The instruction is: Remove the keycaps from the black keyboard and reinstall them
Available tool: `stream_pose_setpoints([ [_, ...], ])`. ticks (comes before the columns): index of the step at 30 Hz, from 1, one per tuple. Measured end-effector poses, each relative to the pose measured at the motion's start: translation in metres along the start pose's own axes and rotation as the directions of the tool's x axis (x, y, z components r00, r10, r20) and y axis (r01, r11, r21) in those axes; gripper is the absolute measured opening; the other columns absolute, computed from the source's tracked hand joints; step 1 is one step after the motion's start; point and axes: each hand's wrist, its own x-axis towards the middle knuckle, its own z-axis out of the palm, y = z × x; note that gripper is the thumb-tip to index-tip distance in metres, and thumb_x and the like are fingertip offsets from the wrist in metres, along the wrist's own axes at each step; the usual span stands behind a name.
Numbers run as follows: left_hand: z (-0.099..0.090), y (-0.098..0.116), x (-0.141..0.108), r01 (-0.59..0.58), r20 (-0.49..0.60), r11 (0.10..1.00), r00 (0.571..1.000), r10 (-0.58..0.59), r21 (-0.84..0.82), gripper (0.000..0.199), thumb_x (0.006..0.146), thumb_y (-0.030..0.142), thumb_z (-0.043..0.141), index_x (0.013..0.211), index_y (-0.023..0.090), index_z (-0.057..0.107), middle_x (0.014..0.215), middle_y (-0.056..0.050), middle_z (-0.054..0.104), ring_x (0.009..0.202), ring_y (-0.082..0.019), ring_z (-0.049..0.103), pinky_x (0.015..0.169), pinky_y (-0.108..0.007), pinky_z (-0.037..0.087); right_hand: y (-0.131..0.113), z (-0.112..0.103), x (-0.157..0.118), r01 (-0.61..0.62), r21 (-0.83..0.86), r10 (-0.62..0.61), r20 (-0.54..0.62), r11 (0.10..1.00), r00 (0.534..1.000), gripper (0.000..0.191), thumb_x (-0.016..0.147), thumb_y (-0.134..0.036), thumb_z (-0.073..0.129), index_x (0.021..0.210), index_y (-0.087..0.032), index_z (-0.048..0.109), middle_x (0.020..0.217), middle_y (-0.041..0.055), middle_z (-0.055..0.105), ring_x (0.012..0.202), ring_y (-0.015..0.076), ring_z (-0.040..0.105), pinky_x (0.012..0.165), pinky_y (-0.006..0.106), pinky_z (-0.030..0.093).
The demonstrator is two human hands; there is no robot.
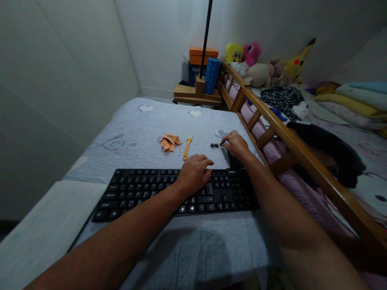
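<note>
A black keyboard [145,187] lies across the bed in front of me. My left hand [195,171] rests over its upper right-middle part, thumb and fingers apart, hiding some keys. Beyond the keyboard, my right hand [236,144] reaches down to the bed, its fingertips pinched on a small black keycap at the end of a short row. Two more loose keycaps [214,145] sit just left of those fingertips. Under the right wrist is a cluster of black keys [234,161], partly hidden. A thin, light-coloured tool [218,136] lies behind the row.
An orange cloth [169,142], a cotton swab [179,150] and a yellow-handled brush [187,149] lie beyond the keyboard. A wooden bed rail [272,114] runs along the right, with plush toys and clothes past it. A blue foam roller [212,76] stands at the back.
</note>
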Motion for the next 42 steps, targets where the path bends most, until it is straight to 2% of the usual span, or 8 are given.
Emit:
stream_pose_setpoints([
  [16,0.000,0.001,0.000,0.007,0.053,1.000,0.999,-0.007,0.008,0.014,0.087,0.019,0.062,0.098,0.020,0.071,0.096,-0.005,0.071,0.095,-0.023,0.064,0.088,-0.040,0.050,0.001,0.008,0.003,0.002,-0.020,-0.002,0.037,1.000,0.999,0.015,0.085,-0.025,0.066,0.096,-0.026,0.076,0.105,0.0066,0.057,0.099,0.0219,0.059,0.081,0.030,0.046],
  [27,0.001,-0.001,0.000,-0.009,0.059,1.000,0.998,0.008,0.017,0.012,0.087,0.019,0.061,0.094,0.020,0.071,0.092,-0.004,0.072,0.091,-0.022,0.064,0.086,-0.038,0.050,-0.002,0.006,-0.001,-0.003,-0.058,0.005,0.039,0.998,0.999,0.018,0.084,-0.025,0.067,0.099,-0.026,0.076,0.105,0.0074,0.059,0.099,0.0229,0.060,0.080,0.030,0.047],
  [30,0.001,-0.001,0.000,-0.011,0.062,1.000,0.998,0.010,0.015,0.011,0.087,0.019,0.061,0.093,0.020,0.071,0.092,-0.005,0.071,0.091,-0.022,0.064,0.085,-0.038,0.050,-0.001,-0.001,-0.003,0.006,-0.037,-0.006,-0.003,0.999,1.000,0.022,0.082,-0.024,0.068,0.104,-0.024,0.075,0.109,0.0089,0.060,0.098,0.0236,0.060,0.081,0.032,0.047],
  [33,0.000,0.000,0.000,-0.009,0.068,1.000,0.998,0.007,0.018,0.011,0.087,0.019,0.062,0.094,0.020,0.071,0.092,-0.005,0.071,0.092,-0.022,0.064,0.086,-0.038,0.050,0.000,-0.016,-0.010,0.028,0.098,-0.014,-0.144,0.995,0.990,0.017,0.085,-0.023,0.061,0.094,-0.017,0.074,0.102,0.0109,0.062,0.098,0.0247,0.060,0.087,0.034,0.047],
  [35,0.000,0.000,0.000,-0.009,0.076,1.000,0.997,0.007,0.020,0.011,0.087,0.019,0.062,0.094,0.020,0.071,0.093,-0.005,0.071,0.092,-0.023,0.064,0.086,-0.038,0.050,0.001,-0.029,-0.019,0.042,0.279,0.032,-0.257,0.959,0.966,0.021,0.087,-0.023,0.052,0.079,-0.016,0.070,0.089,0.0095,0.063,0.093,0.0237,0.061,0.087,0.035,0.047],
  [38,0.000,-0.001,0.001,-0.021,0.092,0.999,0.996,0.019,0.024,0.011,0.087,0.017,0.061,0.093,0.020,0.071,0.092,-0.005,0.071,0.091,-0.022,0.064,0.085,-0.038,0.050,0.000,-0.048,-0.042,0.115,0.599,0.109,-0.325,0.792,0.939,0.031,0.090,-0.025,0.037,0.070,-0.020,0.060,0.079,0.0052,0.062,0.076,0.0193,0.060,0.076,0.034,0.049],
  [40,0.001,-0.001,0.001,-0.029,0.101,0.999,0.995,0.026,0.035,0.012,0.088,0.017,0.060,0.092,0.020,0.071,0.090,-0.005,0.071,0.091,-0.022,0.064,0.084,-0.037,0.050,-0.004,-0.056,-0.064,0.207,0.658,0.064,-0.362,0.724,0.930,0.033,0.091,-0.027,0.034,0.066,-0.021,0.055,0.078,0.0041,0.062,0.078,0.0190,0.060,0.076,0.033,0.048],
  [42,0.001,-0.001,0.001,-0.033,0.110,0.999,0.994,0.028,0.040,0.013,0.087,0.016,0.060,0.092,0.020,0.071,0.090,-0.005,0.071,0.091,-0.022,0.064,0.084,-0.037,0.050,-0.010,-0.059,-0.087,0.205,0.657,0.052,-0.349,0.725,0.936,0.035,0.094,-0.031,0.033,0.067,-0.022,0.055,0.073,0.0029,0.058,0.074,0.0184,0.058,0.071,0.031,0.047],
])
